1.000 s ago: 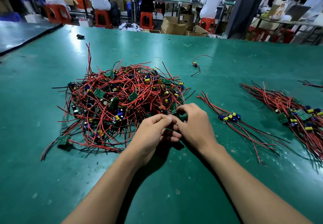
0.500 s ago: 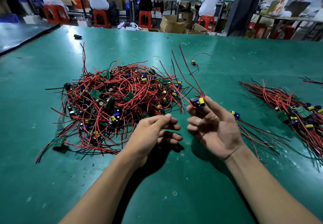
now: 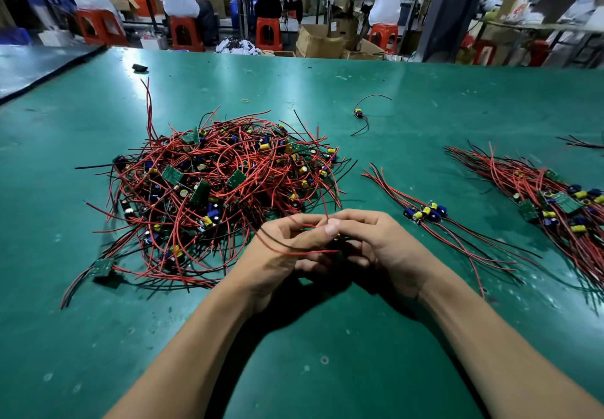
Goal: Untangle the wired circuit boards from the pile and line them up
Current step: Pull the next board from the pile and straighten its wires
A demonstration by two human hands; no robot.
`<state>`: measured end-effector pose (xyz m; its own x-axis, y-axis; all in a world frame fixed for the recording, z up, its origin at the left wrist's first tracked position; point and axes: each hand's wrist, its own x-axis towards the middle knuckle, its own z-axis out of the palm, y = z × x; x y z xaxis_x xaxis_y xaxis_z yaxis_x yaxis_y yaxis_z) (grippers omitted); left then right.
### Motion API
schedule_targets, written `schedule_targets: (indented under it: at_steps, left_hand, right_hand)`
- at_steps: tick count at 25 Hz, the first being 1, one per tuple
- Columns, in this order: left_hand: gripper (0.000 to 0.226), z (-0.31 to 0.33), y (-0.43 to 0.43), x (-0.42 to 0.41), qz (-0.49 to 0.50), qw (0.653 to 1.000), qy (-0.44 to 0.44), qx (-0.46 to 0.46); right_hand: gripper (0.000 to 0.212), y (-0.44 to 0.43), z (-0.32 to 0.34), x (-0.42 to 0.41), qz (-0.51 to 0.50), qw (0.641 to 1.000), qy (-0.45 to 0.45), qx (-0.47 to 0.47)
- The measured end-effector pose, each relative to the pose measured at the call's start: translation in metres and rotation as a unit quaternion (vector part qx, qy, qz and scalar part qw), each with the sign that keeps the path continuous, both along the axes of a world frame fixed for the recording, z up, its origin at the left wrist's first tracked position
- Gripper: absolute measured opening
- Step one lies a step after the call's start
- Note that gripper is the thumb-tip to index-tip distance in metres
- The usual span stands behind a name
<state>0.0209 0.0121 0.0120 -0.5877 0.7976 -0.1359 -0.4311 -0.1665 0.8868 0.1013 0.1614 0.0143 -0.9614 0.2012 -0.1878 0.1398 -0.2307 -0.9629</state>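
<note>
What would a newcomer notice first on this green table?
The big tangled pile of red-wired circuit boards sits left of centre on the green table. Before it, the left hand and right hand meet, holding one wired board. To their right lie a small lined-up row and a larger bundle.

My left forearm (image 3: 196, 346) and right forearm (image 3: 483, 346) reach in from the near edge and converge, wrists apart and fingertips meeting. My left grip (image 3: 277, 252) faces right, its fingers curled round looping wires (image 3: 287, 251). My right grip (image 3: 376, 242) arches over from the right, thumb pinching a red strand against the forefinger.
</note>
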Motion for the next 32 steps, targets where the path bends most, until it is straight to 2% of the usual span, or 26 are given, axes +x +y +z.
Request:
schedule_targets:
  at_steps: [2,6,8,11,12,14,16,18,22,26,32]
  left_hand:
    - [0.03,-0.002,0.0,-0.001,0.02,0.999,0.036,-0.011]
    - [0.037,0.0,0.003,-0.001,0.064,0.997,0.04,-0.02]
    - [0.04,-0.003,0.004,-0.002,0.083,0.993,0.075,-0.043]
    - [0.028,-0.008,0.006,-0.002,0.102,0.986,0.119,-0.064]
    - [0.027,-0.01,0.006,-0.002,0.103,0.984,0.131,-0.069]
    - [0.027,-0.01,0.005,-0.001,0.09,0.982,0.15,-0.074]
    - [0.031,-0.01,0.004,-0.001,0.068,0.984,0.149,-0.072]
    - [0.03,-0.009,0.002,-0.002,0.058,0.988,0.125,-0.064]
    - [0.018,-0.006,-0.001,-0.003,0.018,0.997,0.071,-0.037]
    - [0.008,-0.001,-0.002,0.001,0.007,0.995,0.083,-0.057]
    - [0.016,-0.004,0.003,0.004,0.076,0.989,0.11,-0.062]
  right_hand:
    - [0.023,0.0,-0.002,0.0,0.002,1.0,0.008,0.014]
    - [0.03,0.004,0.001,-0.001,0.047,0.997,0.017,0.063]
    - [0.03,0.005,0.003,0.001,0.072,0.995,0.029,0.064]
    - [0.02,0.004,0.003,0.002,0.095,0.986,0.037,0.13]
    - [0.015,0.003,0.001,0.001,0.081,0.986,0.034,0.145]
    - [0.008,0.001,-0.001,-0.002,0.014,0.994,0.023,0.106]
    - [0.011,0.004,-0.003,-0.004,-0.063,0.996,0.008,0.057]
    - [0.015,0.007,-0.004,-0.004,-0.107,0.993,0.004,0.047]
    - [0.02,0.006,-0.002,-0.006,-0.105,0.994,0.031,0.022]
    - [0.02,0.004,0.001,-0.006,-0.101,0.994,0.047,0.007]
    - [0.023,-0.007,-0.002,-0.004,-0.072,0.985,0.057,0.144]
